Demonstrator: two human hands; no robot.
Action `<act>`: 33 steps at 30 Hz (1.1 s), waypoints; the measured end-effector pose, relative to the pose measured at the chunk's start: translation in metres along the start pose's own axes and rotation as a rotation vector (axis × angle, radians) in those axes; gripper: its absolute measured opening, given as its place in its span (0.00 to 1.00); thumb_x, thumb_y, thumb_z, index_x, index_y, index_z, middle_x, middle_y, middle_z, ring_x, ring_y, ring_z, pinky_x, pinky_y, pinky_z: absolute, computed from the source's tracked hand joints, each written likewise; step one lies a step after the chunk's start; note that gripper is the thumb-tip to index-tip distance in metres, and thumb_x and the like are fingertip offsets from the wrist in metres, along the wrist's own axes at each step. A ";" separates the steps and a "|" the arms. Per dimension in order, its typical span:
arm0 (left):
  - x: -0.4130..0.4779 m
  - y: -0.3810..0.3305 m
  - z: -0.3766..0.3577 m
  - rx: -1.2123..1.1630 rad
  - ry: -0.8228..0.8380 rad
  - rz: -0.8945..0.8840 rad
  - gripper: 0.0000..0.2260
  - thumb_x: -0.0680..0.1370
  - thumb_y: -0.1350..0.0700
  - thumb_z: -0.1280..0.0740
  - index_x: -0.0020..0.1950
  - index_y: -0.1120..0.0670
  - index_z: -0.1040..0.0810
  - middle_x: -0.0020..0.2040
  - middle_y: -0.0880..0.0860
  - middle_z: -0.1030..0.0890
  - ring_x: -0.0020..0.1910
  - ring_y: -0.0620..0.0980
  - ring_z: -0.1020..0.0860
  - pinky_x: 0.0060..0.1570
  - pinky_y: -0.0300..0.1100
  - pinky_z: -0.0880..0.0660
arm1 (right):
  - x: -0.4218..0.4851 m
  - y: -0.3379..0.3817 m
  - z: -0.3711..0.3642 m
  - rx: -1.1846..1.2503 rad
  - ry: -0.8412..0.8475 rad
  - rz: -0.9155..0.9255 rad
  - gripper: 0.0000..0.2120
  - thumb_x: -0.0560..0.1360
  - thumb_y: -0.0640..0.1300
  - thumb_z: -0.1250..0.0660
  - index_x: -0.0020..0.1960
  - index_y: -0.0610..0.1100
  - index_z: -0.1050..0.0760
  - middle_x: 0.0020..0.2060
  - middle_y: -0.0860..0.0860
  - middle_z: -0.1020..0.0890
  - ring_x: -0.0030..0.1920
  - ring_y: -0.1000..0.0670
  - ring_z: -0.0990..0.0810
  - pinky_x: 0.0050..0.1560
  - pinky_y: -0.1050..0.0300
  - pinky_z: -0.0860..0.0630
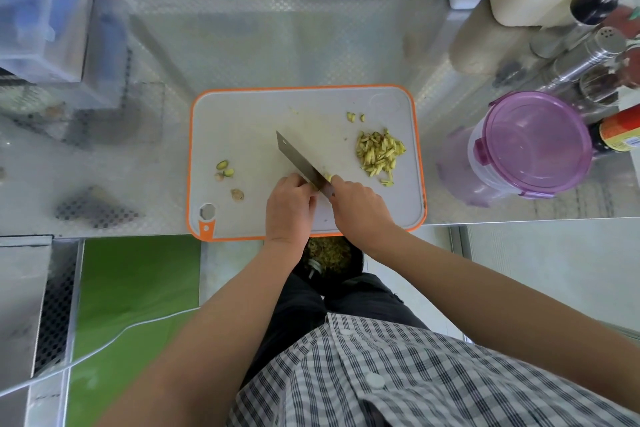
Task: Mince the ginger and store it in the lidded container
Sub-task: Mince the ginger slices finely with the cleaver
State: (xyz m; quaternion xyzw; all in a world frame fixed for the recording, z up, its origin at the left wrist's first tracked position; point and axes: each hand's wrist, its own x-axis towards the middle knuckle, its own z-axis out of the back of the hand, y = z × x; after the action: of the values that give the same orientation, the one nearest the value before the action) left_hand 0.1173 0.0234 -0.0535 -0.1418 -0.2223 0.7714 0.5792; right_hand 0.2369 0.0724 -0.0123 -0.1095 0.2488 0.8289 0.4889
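By my judgement mincing is about halfway: on the cutting board [249, 121] at the tabletop's [242, 45] front edge, the right grip [358, 208] clamps the cleaver [299, 158], the left grip [289, 210] pinches the ginger [316, 186], the slivers [379, 154] lie coarse, and the lidded container [533, 146] at the right edge is shut.

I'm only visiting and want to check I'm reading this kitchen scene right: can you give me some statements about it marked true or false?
1. The right hand holds the knife. True.
2. The purple container stands open. False: its lid is on.
3. A pile of ginger strips lies on the cutting board, right of the knife. True.
4. The container sits on the board. False: it stands on the counter, right of the board.
5. The left hand rests off the board. False: it is over the board, holding a ginger piece beside the blade.
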 end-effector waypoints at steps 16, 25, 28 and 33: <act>0.000 0.004 -0.003 0.011 0.009 0.007 0.05 0.65 0.68 0.26 0.35 0.59 0.18 0.34 0.56 0.21 0.34 0.57 0.24 0.30 0.46 0.24 | -0.007 -0.001 0.000 -0.021 -0.015 0.032 0.04 0.79 0.38 0.44 0.54 0.42 0.34 0.38 0.48 0.30 0.36 0.45 0.30 0.34 0.53 0.36; -0.006 0.000 -0.002 -0.057 -0.048 0.096 0.02 0.69 0.61 0.27 0.36 0.58 0.18 0.36 0.55 0.20 0.36 0.55 0.24 0.35 0.42 0.28 | 0.001 0.003 -0.009 -0.007 -0.023 0.006 0.06 0.78 0.36 0.44 0.55 0.42 0.35 0.43 0.46 0.24 0.36 0.44 0.31 0.35 0.52 0.35; -0.008 -0.007 0.002 -0.159 -0.044 0.341 0.04 0.73 0.57 0.30 0.45 0.56 0.17 0.43 0.52 0.19 0.39 0.52 0.22 0.41 0.37 0.34 | 0.001 0.003 -0.008 -0.017 -0.014 0.009 0.07 0.78 0.36 0.43 0.55 0.41 0.35 0.43 0.45 0.25 0.36 0.44 0.31 0.35 0.52 0.36; -0.001 -0.010 0.001 -0.394 0.047 0.777 0.06 0.73 0.53 0.32 0.40 0.53 0.17 0.38 0.50 0.15 0.39 0.52 0.17 0.47 0.43 0.23 | 0.000 0.004 -0.008 -0.020 -0.019 0.015 0.05 0.78 0.36 0.43 0.53 0.42 0.35 0.43 0.45 0.25 0.35 0.44 0.31 0.34 0.52 0.37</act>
State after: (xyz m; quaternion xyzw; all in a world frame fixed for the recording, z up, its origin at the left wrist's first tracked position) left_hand 0.1256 0.0248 -0.0476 -0.3402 -0.2822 0.8715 0.2126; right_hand 0.2332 0.0669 -0.0178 -0.1046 0.2367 0.8360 0.4839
